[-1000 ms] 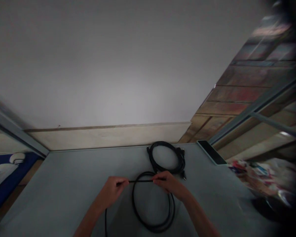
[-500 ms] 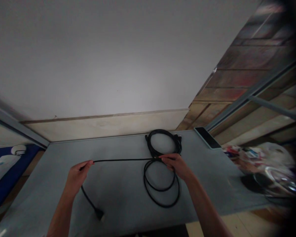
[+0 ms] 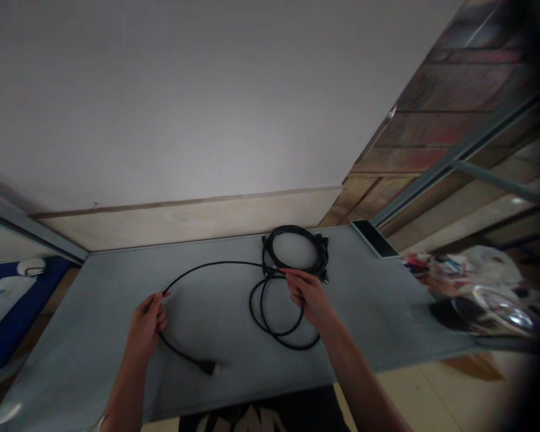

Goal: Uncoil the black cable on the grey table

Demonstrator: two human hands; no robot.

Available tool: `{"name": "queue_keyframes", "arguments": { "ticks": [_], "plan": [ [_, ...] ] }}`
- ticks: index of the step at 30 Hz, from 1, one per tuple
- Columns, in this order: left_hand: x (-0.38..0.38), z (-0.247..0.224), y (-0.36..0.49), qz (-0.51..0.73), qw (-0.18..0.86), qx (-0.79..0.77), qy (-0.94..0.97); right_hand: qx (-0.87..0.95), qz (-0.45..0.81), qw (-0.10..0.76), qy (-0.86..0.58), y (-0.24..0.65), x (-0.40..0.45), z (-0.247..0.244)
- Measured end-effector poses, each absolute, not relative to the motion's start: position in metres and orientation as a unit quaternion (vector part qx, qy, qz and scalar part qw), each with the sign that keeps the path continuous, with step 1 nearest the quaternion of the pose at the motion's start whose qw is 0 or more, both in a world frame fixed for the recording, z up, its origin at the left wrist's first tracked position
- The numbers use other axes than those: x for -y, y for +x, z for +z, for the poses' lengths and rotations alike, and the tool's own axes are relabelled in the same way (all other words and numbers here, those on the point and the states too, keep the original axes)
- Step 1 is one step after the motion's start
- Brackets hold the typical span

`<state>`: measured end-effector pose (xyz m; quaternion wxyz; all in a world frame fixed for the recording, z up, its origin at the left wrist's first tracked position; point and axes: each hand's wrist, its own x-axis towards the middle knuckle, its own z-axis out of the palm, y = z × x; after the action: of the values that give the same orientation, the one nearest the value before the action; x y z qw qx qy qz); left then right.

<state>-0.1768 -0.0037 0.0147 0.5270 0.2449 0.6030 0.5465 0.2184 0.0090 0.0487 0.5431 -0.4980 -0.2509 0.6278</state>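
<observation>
Slackening since a moment ago, the cord [image 3: 216,267] now bows between the hands — left hand [image 3: 146,321] and right hand [image 3: 306,294] both pinch it, plug [image 3: 208,366] on the table [image 3: 94,312].

My left hand [image 3: 146,321] sits low and out to the side, fingers curled shut in a pinch, forearm running straight back toward me. My right hand [image 3: 308,295] reaches further forward, knuckles up, fingers closed in a pinch at the tips, wrist bent slightly inward. Both forearms are bare.
</observation>
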Motion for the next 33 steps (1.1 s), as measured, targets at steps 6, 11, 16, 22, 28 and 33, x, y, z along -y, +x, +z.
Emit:
{"name": "queue_keyframes", "arguments": {
  "ticks": [6, 11, 16, 22, 28, 33],
  "plan": [
    [0.011, 0.019, -0.171, 0.535, 0.511, -0.615, 0.274, 0.179, 0.683, 0.504, -0.498, 0.2, 0.014, 0.066],
    [0.009, 0.018, -0.167, 0.57, 0.478, -0.607, 0.281, 0.13, 0.724, 0.475, -0.482, 0.166, 0.043, 0.073],
    [0.006, 0.023, -0.165, 0.587, 0.478, -0.6, 0.259, 0.134, 0.71, 0.484, -0.493, 0.146, 0.055, 0.059],
    [0.013, 0.033, -0.159, 0.544, 0.549, -0.581, 0.256, 0.196, 0.648, 0.541, -0.499, 0.155, 0.031, 0.038],
    [0.022, 0.039, -0.143, 0.421, 0.579, -0.609, 0.341, 0.204, 0.634, 0.575, -0.475, 0.164, -0.017, 0.04],
    [0.014, 0.038, -0.14, 0.368, 0.428, -0.702, 0.435, 0.193, 0.669, 0.558, -0.451, 0.155, -0.029, 0.043]
  ]
}}
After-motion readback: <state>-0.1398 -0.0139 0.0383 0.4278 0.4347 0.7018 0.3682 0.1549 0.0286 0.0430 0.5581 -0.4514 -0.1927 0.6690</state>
